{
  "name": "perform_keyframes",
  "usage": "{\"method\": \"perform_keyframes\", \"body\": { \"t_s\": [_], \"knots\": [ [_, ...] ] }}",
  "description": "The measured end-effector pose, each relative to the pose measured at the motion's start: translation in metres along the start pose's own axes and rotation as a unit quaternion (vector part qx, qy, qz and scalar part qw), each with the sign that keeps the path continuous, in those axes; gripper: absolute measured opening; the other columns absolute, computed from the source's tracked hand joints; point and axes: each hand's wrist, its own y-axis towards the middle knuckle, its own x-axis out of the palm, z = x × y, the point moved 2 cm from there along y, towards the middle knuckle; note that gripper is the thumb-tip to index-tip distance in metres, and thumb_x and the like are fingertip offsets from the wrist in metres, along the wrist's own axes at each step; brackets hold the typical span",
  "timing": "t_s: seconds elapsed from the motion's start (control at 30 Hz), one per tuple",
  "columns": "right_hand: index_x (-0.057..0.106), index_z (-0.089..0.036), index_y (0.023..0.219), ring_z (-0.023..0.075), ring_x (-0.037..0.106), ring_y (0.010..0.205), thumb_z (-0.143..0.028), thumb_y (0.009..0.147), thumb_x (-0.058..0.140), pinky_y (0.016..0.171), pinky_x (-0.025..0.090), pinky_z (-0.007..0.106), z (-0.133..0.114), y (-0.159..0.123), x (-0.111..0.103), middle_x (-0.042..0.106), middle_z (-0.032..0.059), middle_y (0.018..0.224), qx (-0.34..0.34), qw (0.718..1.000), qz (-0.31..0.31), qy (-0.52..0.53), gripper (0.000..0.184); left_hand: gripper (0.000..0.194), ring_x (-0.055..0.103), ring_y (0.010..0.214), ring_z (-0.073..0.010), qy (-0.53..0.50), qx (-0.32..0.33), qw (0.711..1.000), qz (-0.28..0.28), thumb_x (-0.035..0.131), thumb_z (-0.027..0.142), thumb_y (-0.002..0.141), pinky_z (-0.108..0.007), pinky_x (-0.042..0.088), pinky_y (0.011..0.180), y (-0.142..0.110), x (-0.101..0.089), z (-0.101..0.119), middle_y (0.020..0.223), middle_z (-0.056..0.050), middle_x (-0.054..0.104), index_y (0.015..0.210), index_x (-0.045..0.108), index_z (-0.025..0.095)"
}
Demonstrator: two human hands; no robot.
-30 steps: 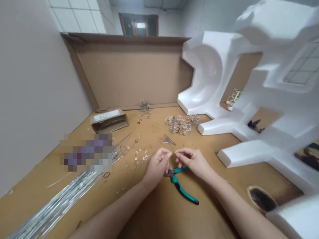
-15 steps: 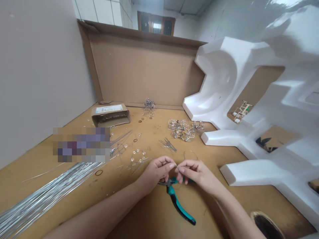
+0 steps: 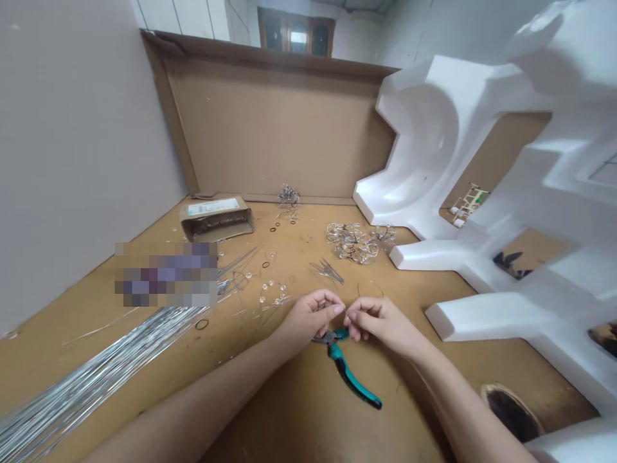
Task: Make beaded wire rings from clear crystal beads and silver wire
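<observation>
Pinches thumb to fingertips with the left hand (image 3: 315, 315), close over the head of the teal-and-black-handled pliers (image 3: 341, 365). Pinches likewise with the right hand (image 3: 378, 318), partly covering the pliers' second handle. Grips between the facing fingertips, just above the pliers, a thin piece (image 3: 346, 311) too small to make out clearly. Cannot tell of any contact between hands and pliers.

Has the pliers lying on the tan tabletop (image 3: 405, 411), with handles spread apart. Shows, just beyond the pliers, a loose pile of short metal rods (image 3: 328, 272), and past that, slightly to the right, a cluster of wire loops (image 3: 351, 244). Includes a loose ring of clear beads (image 3: 270, 284) to the left of the pliers and farther away. Lies well left of the pliers: a long bundle of shiny metal rods (image 3: 110, 366), near a dark ring (image 3: 201, 325). Includes an open-sided cardboard box (image 3: 213, 208) far beyond the pliers on the left, and a dark wire tangle (image 3: 289, 194) at the back. Stands to the right of the pliers: a large white foam packing piece (image 3: 475, 315).
</observation>
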Motion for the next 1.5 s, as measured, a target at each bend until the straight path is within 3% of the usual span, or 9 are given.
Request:
{"method": "perform_keyframes", "body": {
  "t_s": [0.27,0.57,0.63,0.77,0.9,1.07,1.23,1.4,1.5],
  "knots": [
    [0.059,-0.014,0.069,0.0077,0.050,0.051,-0.030,0.075,0.054,0.052,0.039,0.020,-0.001,-0.002,0.001,0.058,-0.0006,0.056,-0.015,1.000,-0.001,-0.004,0.017,0.025,0.033,0.041,-0.0029,0.022,0.028,0.999,-0.007,0.059,0.038,0.074,-0.017,0.026,0.041,-0.002,0.000,0.004,0.059,0.005,0.049,0.083,0.052,0.016],
    [0.057,-0.016,0.066,0.0088,0.048,0.052,-0.021,0.072,0.050,0.052,0.038,0.021,-0.002,-0.003,0.002,0.055,-0.0015,0.055,-0.034,0.997,0.022,-0.072,0.010,0.026,0.032,0.040,-0.0033,0.023,0.024,0.999,0.024,0.063,0.036,0.069,-0.018,0.025,0.040,-0.004,0.004,0.012,0.053,0.008,0.044,0.082,0.053,0.016],
    [0.055,-0.016,0.062,0.0084,0.045,0.051,-0.019,0.070,0.049,0.051,0.036,0.020,-0.002,-0.002,0.001,0.052,-0.0028,0.053,-0.057,0.990,0.053,-0.120,0.011,0.026,0.031,0.039,-0.0035,-0.019,0.024,0.999,0.034,0.064,0.034,0.069,-0.017,0.025,0.040,-0.003,0.004,0.010,0.051,0.009,0.042,0.086,0.052,0.017],
    [0.054,-0.017,0.058,0.0085,0.041,0.051,-0.018,0.069,0.048,0.050,0.033,0.021,-0.004,-0.001,-0.002,0.048,-0.0035,0.053,-0.100,0.969,0.129,-0.184,0.012,0.027,0.046,0.050,-0.0055,-0.161,0.014,0.986,0.039,0.061,0.027,0.073,-0.018,0.036,0.052,-0.002,0.004,0.007,0.061,0.005,0.055,0.095,0.048,0.016],
    [0.055,-0.017,0.061,0.0097,0.044,0.053,-0.024,0.072,0.051,0.053,0.036,0.022,-0.004,-0.001,-0.003,0.050,-0.0029,0.054,-0.096,0.976,0.136,-0.140,0.014,0.020,0.045,0.049,-0.0044,-0.187,-0.013,0.982,0.029,0.060,0.024,0.073,-0.018,0.037,0.054,-0.002,0.007,0.007,0.064,0.001,0.058,0.086,0.050,0.013],
    [0.058,-0.016,0.069,0.0104,0.051,0.054,-0.042,0.083,0.043,0.053,0.040,0.023,-0.005,-0.001,0.001,0.057,0.0006,0.060,-0.065,0.992,0.083,-0.068,0.033,0.018,0.033,0.036,-0.0015,-0.074,0.012,0.994,0.085,0.058,0.028,0.073,-0.016,0.025,0.040,-0.002,0.005,0.009,0.063,0.003,0.060,0.081,0.049,0.015],
    [0.058,-0.015,0.067,0.0064,0.045,0.047,-0.045,0.076,0.056,0.046,0.034,0.020,0.000,0.001,0.002,0.056,-0.0010,0.060,-0.032,0.997,0.054,-0.038,0.032,0.019,0.037,0.035,-0.0019,-0.021,0.034,0.993,0.109,0.060,0.031,0.071,-0.017,0.027,0.039,-0.003,0.005,0.014,0.063,0.005,0.056,0.078,0.050,0.016],
    [0.059,-0.016,0.069,0.0067,0.046,0.046,-0.046,0.070,0.062,0.045,0.036,0.020,0.001,0.004,0.000,0.055,-0.0020,0.059,-0.026,0.992,0.106,0.070,0.030,0.026,0.041,0.040,-0.0028,-0.101,0.018,0.993,0.056,0.063,0.033,0.070,-0.019,0.036,0.047,-0.006,0.010,0.014,0.066,0.005,0.057,0.086,0.050,0.017],
    [0.059,-0.015,0.068,0.0078,0.048,0.048,-0.046,0.070,0.062,0.051,0.041,0.023,-0.001,0.003,0.003,0.056,-0.0013,0.058,-0.041,0.987,0.115,0.105,0.031,0.020,0.039,0.041,-0.0039,-0.130,0.009,0.991,0.009,0.062,0.032,0.073,-0.020,0.038,0.055,-0.008,0.013,0.011,0.051,0.007,0.050,0.077,0.052,0.016]
  ]
}}
